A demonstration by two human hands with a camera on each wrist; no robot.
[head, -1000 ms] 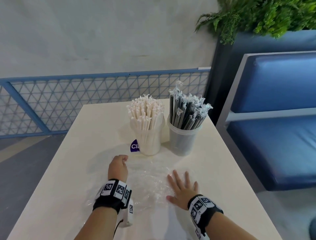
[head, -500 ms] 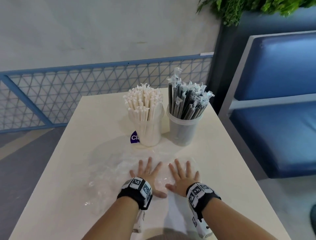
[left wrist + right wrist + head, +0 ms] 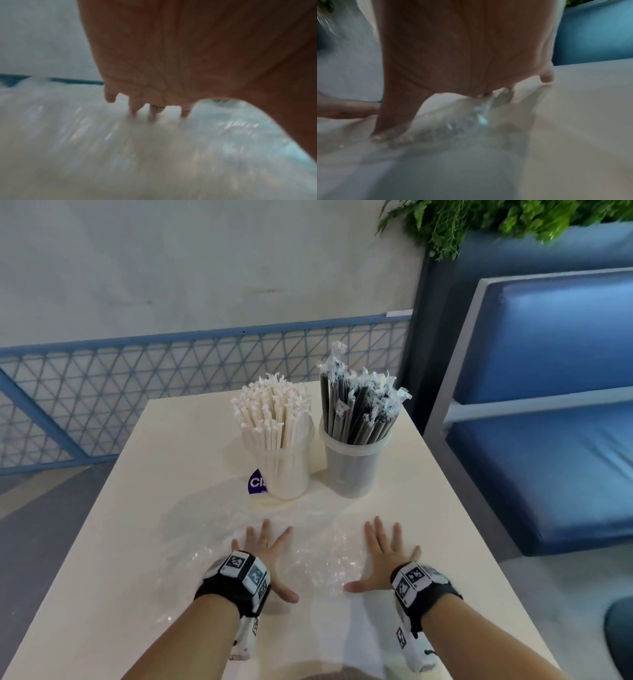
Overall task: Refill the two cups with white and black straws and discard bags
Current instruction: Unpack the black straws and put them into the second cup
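Observation:
Two clear cups stand at the far middle of the white table (image 3: 102,594). The left cup (image 3: 286,474) is packed with white straws (image 3: 274,412), the right cup (image 3: 352,470) with wrapped black straws (image 3: 359,409). A crumpled clear plastic bag (image 3: 318,563) lies flat on the table in front of the cups. My left hand (image 3: 263,556) presses on its left part with fingers spread and straight. My right hand (image 3: 380,556) presses flat on its right part, fingers spread. Both wrist views are blurred: the left palm (image 3: 171,54) and right palm (image 3: 462,47) hover low over the shiny plastic (image 3: 102,135).
A purple label (image 3: 255,482) lies beside the white-straw cup. A blue mesh railing (image 3: 137,392) runs behind the table. A blue padded bench (image 3: 548,440) stands to the right, with a green plant (image 3: 479,220) above it. Grey floor lies left of the table.
My left hand went from curled at the bag's far left to flat and spread. Both hands have since slid apart sideways over the plastic, right hand moving right.

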